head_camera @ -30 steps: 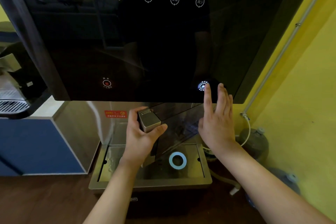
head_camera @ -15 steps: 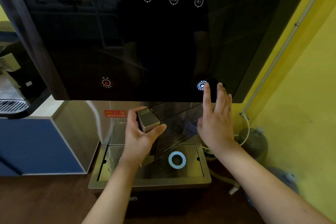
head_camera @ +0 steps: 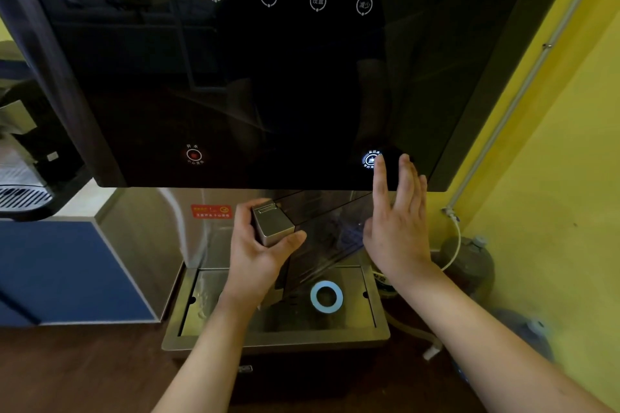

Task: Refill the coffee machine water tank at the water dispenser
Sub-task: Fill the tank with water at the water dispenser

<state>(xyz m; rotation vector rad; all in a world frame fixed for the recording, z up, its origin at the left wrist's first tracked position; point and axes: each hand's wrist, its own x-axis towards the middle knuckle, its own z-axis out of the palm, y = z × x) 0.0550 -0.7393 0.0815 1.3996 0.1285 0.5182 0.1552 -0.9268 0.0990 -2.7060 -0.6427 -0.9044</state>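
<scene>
My left hand (head_camera: 260,255) grips the silver handle end of the clear, dark-tinted water tank (head_camera: 327,238), holding it under the water dispenser's black glass panel (head_camera: 268,77), above the steel drip tray (head_camera: 379,332). My right hand (head_camera: 397,221) is raised with fingers apart. Its index fingertip touches the lit white-blue button (head_camera: 370,159) at the panel's lower right. A red button (head_camera: 194,155) glows at the lower left. Whether water is flowing into the tank cannot be told.
A white ring (head_camera: 326,297) lies in the drip tray. A blue cabinet (head_camera: 67,271) with a coffee machine (head_camera: 23,161) on it stands to the left. The yellow wall (head_camera: 553,178), a pipe (head_camera: 523,84) and water jugs (head_camera: 469,261) are on the right.
Both hands hold nearly the same pose as before. More blue bars are lit at the top of the panel.
</scene>
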